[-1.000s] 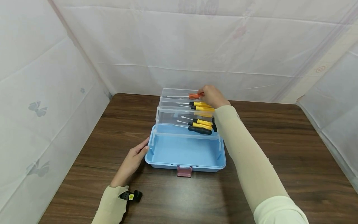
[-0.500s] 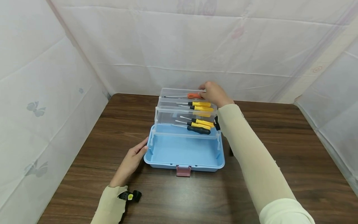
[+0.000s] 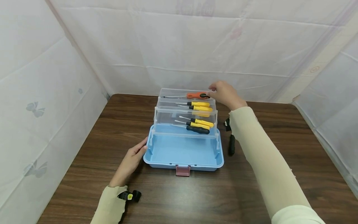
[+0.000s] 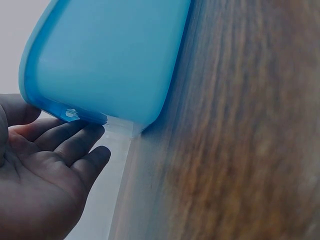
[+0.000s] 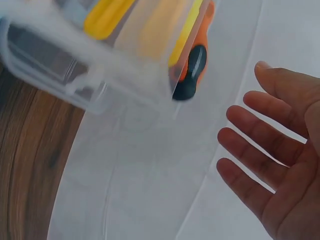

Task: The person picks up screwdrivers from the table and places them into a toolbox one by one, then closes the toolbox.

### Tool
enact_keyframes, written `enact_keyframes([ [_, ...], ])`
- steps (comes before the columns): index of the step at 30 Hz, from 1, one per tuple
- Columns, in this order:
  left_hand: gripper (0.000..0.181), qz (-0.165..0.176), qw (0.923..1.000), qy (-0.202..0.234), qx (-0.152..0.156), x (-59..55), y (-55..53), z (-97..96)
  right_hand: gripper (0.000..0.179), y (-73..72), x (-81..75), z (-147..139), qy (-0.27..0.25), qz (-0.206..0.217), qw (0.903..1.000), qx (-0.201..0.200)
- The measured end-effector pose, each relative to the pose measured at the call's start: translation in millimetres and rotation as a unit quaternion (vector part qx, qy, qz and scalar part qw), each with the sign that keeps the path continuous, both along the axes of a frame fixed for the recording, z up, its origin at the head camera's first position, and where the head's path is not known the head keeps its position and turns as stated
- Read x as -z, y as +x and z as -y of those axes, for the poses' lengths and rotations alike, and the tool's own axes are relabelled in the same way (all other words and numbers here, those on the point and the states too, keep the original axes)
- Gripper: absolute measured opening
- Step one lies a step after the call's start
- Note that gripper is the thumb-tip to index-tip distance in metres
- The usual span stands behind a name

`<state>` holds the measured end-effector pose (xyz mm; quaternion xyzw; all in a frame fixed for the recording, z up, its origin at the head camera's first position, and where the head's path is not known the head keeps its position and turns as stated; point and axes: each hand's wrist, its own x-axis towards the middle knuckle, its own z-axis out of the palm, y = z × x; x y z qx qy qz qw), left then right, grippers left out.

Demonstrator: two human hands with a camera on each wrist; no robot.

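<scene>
A light-blue toolbox (image 3: 183,151) stands unfolded on the table, its clear tiered trays (image 3: 157,115) raised behind the base. My left hand (image 3: 131,160) holds the base's left rim, thumb at the edge, fingers against the side; the left wrist view has the same hand (image 4: 55,160) at the box corner. On the top tray lies an orange-and-black screwdriver (image 3: 193,95). My right hand (image 3: 226,93) is just right of its handle, holding nothing; in the right wrist view its fingers are spread apart from the orange handle (image 5: 201,37). Several yellow-handled screwdrivers (image 3: 202,109) and a black-handled one (image 3: 199,130) lie in the lower trays.
A black handle (image 3: 231,145) lies on the wooden table (image 3: 268,127) right of the box, partly beside the right sleeve. A maroon latch (image 3: 183,170) hangs at the front of the base. White sheeting (image 3: 179,40) hangs behind the table and at both sides.
My right hand has let go of the orange screwdriver and moved right, uncovering its handle end. The black handle on the table has come into sight. The left hand stays at the box rim.
</scene>
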<state>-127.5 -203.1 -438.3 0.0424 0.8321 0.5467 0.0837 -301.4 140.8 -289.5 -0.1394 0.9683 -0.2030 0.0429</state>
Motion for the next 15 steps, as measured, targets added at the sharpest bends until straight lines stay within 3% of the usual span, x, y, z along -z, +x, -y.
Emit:
enact_keyframes([
  [15,0.052,-0.002,1.0000,0.004,0.000,-3.0,-1.7,1.3,0.034,35.0,6.0,-45.8,0.001,-0.021,0.9991,0.038],
])
